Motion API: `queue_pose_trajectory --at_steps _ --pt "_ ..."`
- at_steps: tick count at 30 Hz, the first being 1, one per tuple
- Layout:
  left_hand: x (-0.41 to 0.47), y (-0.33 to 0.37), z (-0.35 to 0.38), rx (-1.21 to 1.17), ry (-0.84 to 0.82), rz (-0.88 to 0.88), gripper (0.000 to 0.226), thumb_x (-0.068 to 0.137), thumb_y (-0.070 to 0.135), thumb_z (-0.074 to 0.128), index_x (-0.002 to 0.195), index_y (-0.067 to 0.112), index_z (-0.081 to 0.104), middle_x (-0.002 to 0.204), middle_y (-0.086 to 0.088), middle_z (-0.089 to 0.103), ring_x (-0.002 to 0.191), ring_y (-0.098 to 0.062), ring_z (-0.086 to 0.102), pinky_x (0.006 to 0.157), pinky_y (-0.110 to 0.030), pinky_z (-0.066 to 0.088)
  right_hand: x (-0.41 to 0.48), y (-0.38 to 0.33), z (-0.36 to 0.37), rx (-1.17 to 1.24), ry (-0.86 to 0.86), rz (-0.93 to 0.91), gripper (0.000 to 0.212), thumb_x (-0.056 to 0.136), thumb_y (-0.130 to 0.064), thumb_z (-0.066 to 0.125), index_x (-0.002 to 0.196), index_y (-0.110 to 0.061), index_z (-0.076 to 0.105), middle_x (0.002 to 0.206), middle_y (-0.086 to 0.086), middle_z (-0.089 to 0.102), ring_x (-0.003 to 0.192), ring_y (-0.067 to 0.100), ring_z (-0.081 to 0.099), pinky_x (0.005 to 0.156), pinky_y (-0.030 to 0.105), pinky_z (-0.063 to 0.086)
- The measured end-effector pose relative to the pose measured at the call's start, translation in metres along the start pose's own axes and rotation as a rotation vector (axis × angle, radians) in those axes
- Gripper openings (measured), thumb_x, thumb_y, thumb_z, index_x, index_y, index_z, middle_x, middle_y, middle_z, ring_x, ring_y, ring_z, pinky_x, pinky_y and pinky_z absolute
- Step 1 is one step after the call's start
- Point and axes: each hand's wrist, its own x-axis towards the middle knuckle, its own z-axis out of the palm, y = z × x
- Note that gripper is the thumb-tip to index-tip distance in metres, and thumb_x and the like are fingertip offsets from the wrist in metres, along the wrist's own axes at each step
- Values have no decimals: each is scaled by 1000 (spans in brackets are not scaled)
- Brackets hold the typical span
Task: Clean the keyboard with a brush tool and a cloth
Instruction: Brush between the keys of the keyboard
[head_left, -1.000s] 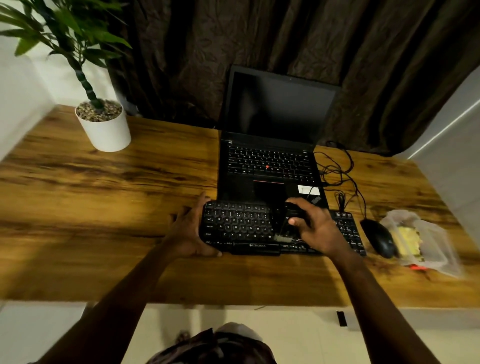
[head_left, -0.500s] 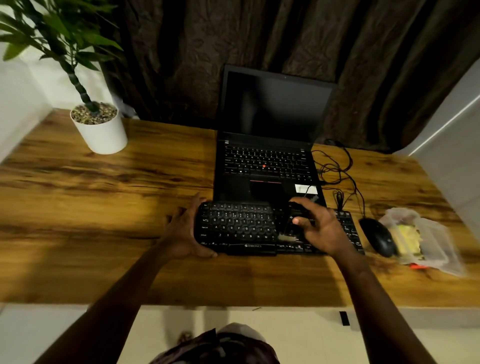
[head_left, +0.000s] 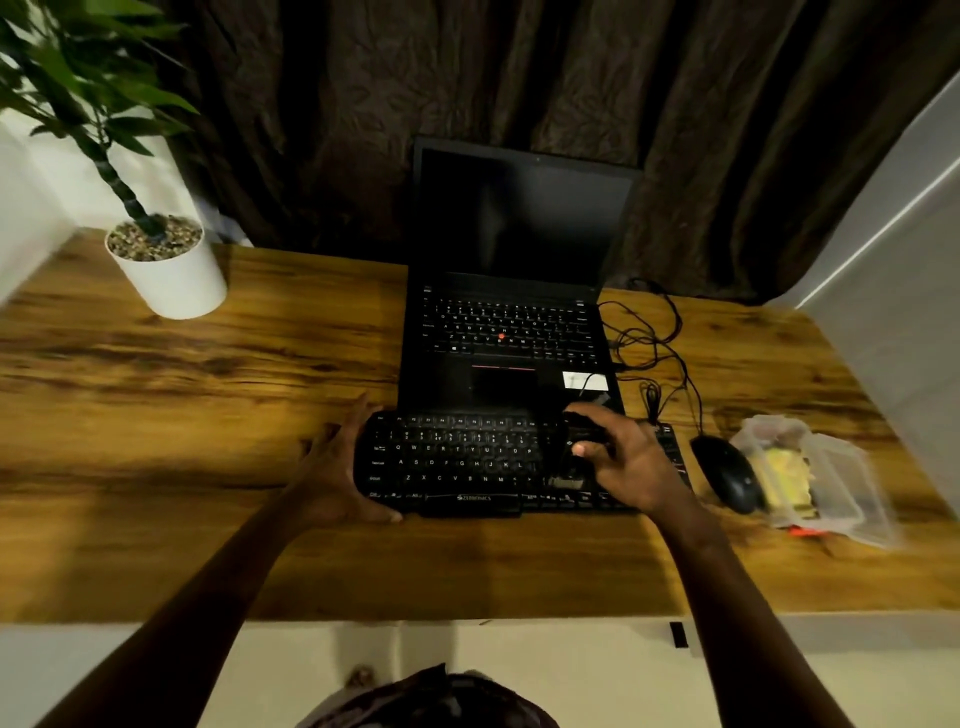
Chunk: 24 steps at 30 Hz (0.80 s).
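Observation:
A black external keyboard (head_left: 457, 460) lies near the front of the wooden desk (head_left: 156, 415), just before an open laptop. My left hand (head_left: 337, 470) grips the keyboard's left end, thumb under the front edge and fingers along the side. My right hand (head_left: 621, 462) hovers over the keyboard's right half and pinches a small dark brush tool (head_left: 574, 452). Its pale bristle end touches the keys near the lower right. No cloth shows plainly.
The black laptop (head_left: 511, 332) stands open behind the keyboard, screen dark. A black mouse (head_left: 727, 473) and tangled cables (head_left: 649, 338) lie to the right. A clear plastic bag (head_left: 815, 478) with something yellow sits at far right. A potted plant (head_left: 163, 260) stands back left.
My right hand with the brush has shifted slightly across the keyboard's right half. My left hand keeps its hold. The camera has drifted a little.

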Motion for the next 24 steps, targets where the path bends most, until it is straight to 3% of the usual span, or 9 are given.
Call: queue_pose_trajectory --at_steps 3,5,8,12,16,21,24 --pt "0 6 0 43 25 -1 152 39 55 93 155 41 -5 159 7 27 140 -31 25 111 -51 18 3 -1 11 20 -30 -11 46 93 -16 66 132 -38 54 107 -6 63 87 0 66 60 14 54" --pt "0 9 0 80 33 -4 149 40 54 94 155 40 -1 159 6 26 139 -30 26 109 -47 18 3 0 8 13 -26 -28 44 94 -19 65 131 -39 54 105 -2 64 82 2 66 57 16 53" --pt "-1 7 -1 66 10 -14 152 33 66 83 154 42 -5 157 3 31 138 -30 26 110 -46 16 -3 12 -10 -11 2 -25 44 93 -13 66 133 -28 56 101 2 68 75 -3 65 54 15 52" --pt "-2 3 0 40 5 3 154 30 74 76 153 44 -11 158 6 28 139 -28 25 110 -49 16 -14 27 -24 -69 71 -56 40 93 -17 66 131 -27 58 98 3 71 79 10 70 61 25 59" --pt "-2 3 0 56 4 12 154 30 74 77 154 43 -9 158 9 28 136 -24 27 105 -45 20 -12 15 -2 12 38 -69 40 95 -20 64 134 -26 55 105 -2 67 90 1 67 66 19 58" --pt "-4 9 -2 72 10 24 153 28 73 75 157 35 1 160 9 20 138 -24 26 105 -43 19 -12 10 3 45 5 7 44 95 -17 62 137 -29 52 110 1 64 93 6 67 62 19 58" --pt "-4 9 -1 69 8 26 152 28 74 76 155 41 -1 159 11 25 137 -25 28 100 -41 21 -14 14 -10 12 60 6 43 96 -15 62 136 -27 54 108 4 67 95 11 68 64 15 56"
